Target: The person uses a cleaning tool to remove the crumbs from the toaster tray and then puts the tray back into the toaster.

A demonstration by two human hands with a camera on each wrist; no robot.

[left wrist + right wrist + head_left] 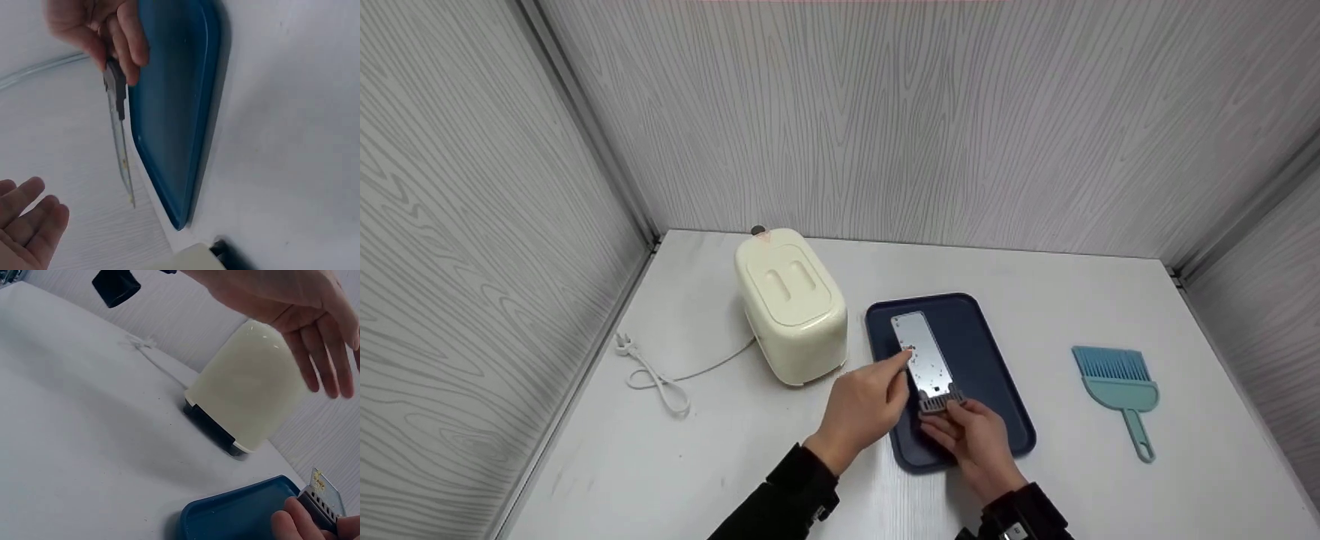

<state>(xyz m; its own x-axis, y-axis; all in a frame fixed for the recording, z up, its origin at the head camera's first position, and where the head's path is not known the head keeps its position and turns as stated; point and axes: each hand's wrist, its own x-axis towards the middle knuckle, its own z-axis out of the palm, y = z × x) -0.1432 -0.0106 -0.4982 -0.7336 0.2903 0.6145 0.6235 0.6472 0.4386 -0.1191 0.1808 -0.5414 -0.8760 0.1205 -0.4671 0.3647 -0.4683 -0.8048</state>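
Note:
My right hand (pixel 981 444) pinches the dark slotted handle of a slim metal crumb tray (pixel 931 367) between thumb and fingers. Yellowish crumbs (pixel 318 480) lie on its plate, seen in the right wrist view. The crumb tray is held above a dark blue serving tray (pixel 975 337). My left hand (pixel 864 405) hovers beside it, index finger stretched toward the plate and overlapping it in the head view. In the left wrist view its fingers (pixel 42 225) are loosely extended, apart from the crumb tray, and hold nothing.
A cream toaster (pixel 795 300) with a closed lid stands left of the serving tray. Its white cord and plug (pixel 649 367) lie farther left. A teal hand brush with dustpan (pixel 1121 390) rests at the right. Grey wood-grain panels (pixel 885 127) bound the white table.

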